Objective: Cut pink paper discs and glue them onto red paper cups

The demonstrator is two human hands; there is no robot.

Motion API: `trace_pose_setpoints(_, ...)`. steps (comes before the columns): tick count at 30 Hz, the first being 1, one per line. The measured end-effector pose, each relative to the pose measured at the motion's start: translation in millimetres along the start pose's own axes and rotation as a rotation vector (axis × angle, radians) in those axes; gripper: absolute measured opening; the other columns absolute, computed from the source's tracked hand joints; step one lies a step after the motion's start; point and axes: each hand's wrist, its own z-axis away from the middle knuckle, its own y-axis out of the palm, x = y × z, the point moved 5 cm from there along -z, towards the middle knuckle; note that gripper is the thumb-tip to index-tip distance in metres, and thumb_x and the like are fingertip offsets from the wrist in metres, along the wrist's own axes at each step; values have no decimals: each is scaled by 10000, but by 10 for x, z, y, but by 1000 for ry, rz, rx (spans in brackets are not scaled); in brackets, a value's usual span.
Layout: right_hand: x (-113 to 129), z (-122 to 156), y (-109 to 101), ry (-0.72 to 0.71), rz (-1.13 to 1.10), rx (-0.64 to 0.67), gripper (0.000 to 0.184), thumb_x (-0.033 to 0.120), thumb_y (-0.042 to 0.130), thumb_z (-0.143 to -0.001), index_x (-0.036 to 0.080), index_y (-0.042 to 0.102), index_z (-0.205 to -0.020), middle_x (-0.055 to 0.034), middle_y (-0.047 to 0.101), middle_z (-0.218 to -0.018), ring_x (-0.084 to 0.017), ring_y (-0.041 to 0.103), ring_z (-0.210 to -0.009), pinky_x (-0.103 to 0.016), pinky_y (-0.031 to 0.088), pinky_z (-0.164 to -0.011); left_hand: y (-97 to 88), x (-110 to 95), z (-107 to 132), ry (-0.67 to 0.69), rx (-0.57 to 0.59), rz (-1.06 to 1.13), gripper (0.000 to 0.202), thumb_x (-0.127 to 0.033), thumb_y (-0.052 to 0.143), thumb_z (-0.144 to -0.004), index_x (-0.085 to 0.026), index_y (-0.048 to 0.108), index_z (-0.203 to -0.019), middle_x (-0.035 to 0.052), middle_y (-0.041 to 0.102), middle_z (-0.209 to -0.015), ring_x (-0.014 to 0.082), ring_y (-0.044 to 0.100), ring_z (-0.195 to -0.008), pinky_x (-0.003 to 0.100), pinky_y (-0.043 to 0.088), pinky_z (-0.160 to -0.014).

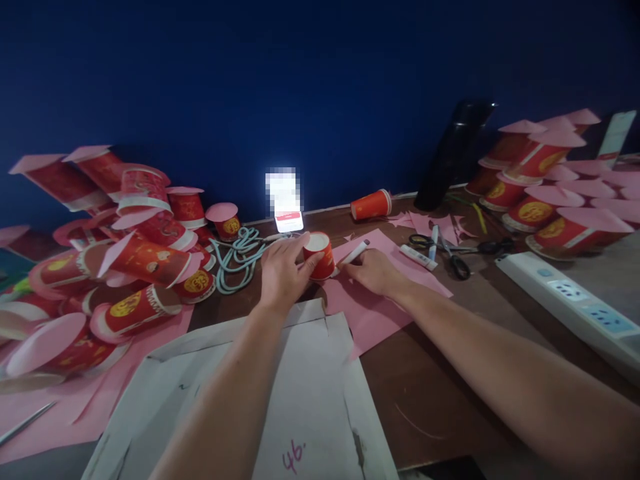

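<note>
My left hand (286, 270) holds a red paper cup (326, 261), its white base facing up and its fingers round the side. In my right hand (374, 272) is a white pen-shaped tube (356, 252) with a dark end. Its lower end points toward the cup's lower edge; whether they touch I cannot tell. Under the right hand lies a pink paper sheet (380, 317), and the cup stands at its left edge. Just right of that hand are a white glue tube (419, 257) and black-handled scissors (457, 265).
Red cups topped with pink paper discs are piled at left (150, 260) and right (537, 213). A lit phone (289, 222) leans on the blue wall near a coiled cable (235, 267). Also around are an orange-red cup (371, 205), black bottle (447, 160), power strip (575, 313) and white cardboard (310, 393).
</note>
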Motion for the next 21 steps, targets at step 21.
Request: trace_pose_setpoints(21, -144, -81, -118, 146, 6, -139, 245, 377, 564, -800, 166, 643, -704, -55, 680, -700, -172, 619, -654, -248, 389, -569, -4, -6, 7, -6, 6, -23, 450, -500, 563, -851, -212, 638, -1188, 93, 687, -1143, 266, 604, -1074, 445, 439, -961)
